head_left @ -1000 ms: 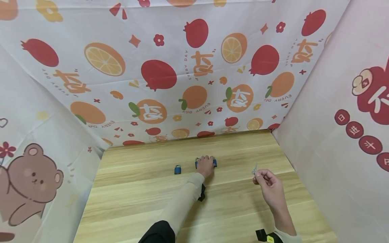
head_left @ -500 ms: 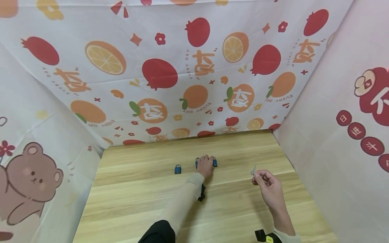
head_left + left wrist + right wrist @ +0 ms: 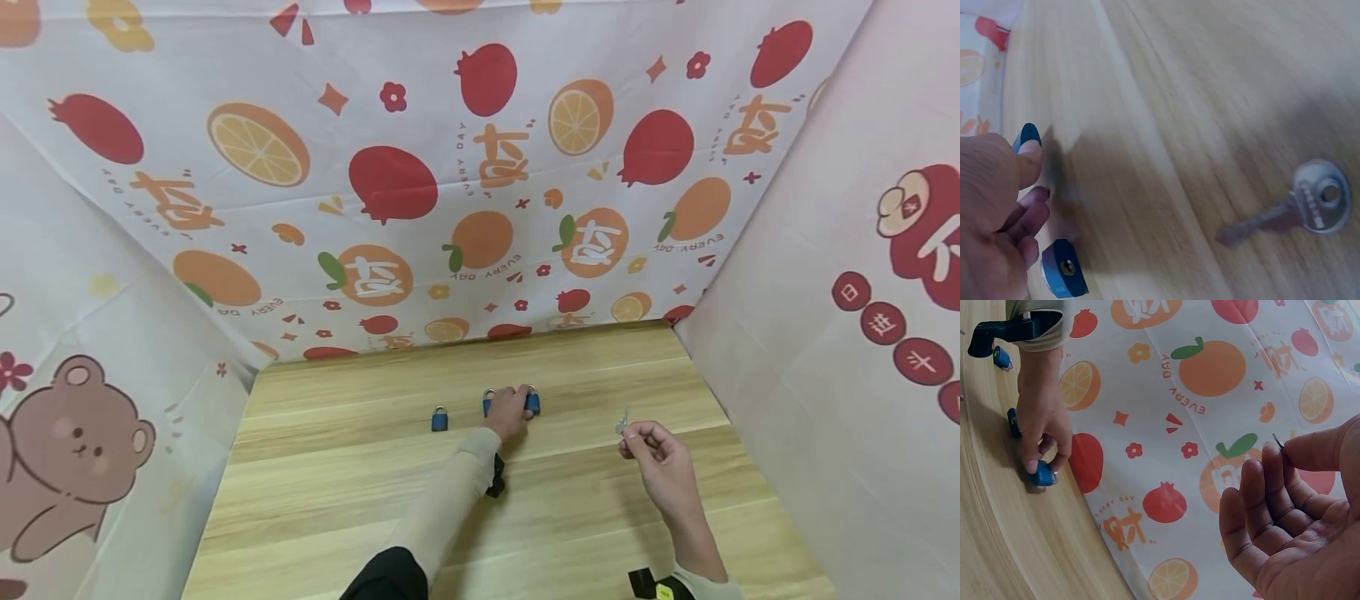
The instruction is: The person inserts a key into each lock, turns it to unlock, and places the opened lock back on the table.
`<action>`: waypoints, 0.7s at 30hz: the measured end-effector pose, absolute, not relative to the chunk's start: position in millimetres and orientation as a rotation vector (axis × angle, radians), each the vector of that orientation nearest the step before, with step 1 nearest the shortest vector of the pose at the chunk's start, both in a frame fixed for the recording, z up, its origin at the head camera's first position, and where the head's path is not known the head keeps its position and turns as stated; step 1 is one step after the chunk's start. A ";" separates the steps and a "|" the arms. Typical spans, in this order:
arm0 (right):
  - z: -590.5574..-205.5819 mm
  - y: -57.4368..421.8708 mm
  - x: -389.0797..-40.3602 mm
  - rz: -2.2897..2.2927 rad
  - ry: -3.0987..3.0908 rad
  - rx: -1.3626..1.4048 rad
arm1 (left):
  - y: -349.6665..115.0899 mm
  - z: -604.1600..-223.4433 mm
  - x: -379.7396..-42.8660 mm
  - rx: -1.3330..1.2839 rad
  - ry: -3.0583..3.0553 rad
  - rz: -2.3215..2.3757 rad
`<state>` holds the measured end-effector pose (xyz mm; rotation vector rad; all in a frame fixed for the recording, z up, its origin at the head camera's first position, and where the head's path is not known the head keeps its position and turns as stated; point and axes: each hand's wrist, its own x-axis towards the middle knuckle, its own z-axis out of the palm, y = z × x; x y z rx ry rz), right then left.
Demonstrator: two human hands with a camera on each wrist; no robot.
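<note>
My left hand pinches a blue padlock at the right end of a row on the table. In the left wrist view my thumb presses that padlock, which is partly hidden by the hand. Beside my curled fingers stands another blue padlock, its keyhole showing. A third padlock lies farther left. My right hand holds a small silver key between thumb and index finger, raised over the right of the table; the right wrist view shows only its thin edge.
A silver key shows against the wood, close to the left wrist camera. The wooden table ends at a fruit-print cloth wall behind, with printed side walls left and right.
The right-end padlock has shifted slightly to the right with my left fingers on it. My right hand, holding the key, has drifted a little left.
</note>
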<state>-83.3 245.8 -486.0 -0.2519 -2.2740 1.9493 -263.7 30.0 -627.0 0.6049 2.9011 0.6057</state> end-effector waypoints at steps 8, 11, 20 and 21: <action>-487.6 245.5 -83.4 1.943 -2.279 -0.250 | 24.9 -621.0 -262.7 0.577 2.736 0.990; -487.7 245.4 -83.4 1.933 -2.279 -0.252 | 22.0 -622.3 -262.7 0.574 2.677 1.072; -489.2 242.9 -83.2 1.915 -2.305 -0.239 | 13.6 -634.3 -261.7 0.384 2.342 1.466; -489.4 242.8 -83.1 1.914 -2.307 -0.242 | 12.8 -634.6 -261.0 0.357 2.294 1.516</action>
